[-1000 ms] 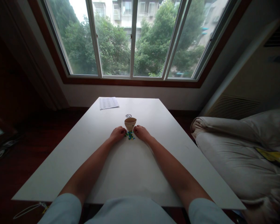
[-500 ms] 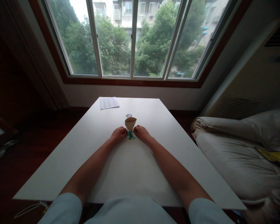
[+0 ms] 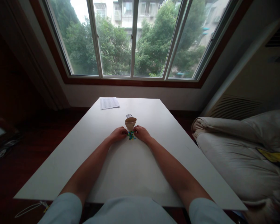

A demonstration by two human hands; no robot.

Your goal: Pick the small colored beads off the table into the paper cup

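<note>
A small tan cup [image 3: 130, 125] with a wide, open mouth stands on the white table [image 3: 140, 174]. Just on the near side of it lies a little heap of small blue, green and yellow pieces [image 3: 131, 136], too small to name by kind. My left hand [image 3: 119, 133] rests at the heap's left edge, its fingers curled and closed. On the right edge, close to the cup's base, my right hand [image 3: 141, 133] has its fingertips drawn together. What either hand pinches, if anything, is too small to make out.
Beyond the cup lies a small dark ring-shaped item [image 3: 129, 116]. Sheets of paper [image 3: 109, 103] sit at the table's far left corner. A pale padded couch [image 3: 233, 155] stands along the right, and a window [image 3: 133, 40] is ahead.
Both hands stay at the heap with only slight finger movement. The cup and the pieces look the same.
</note>
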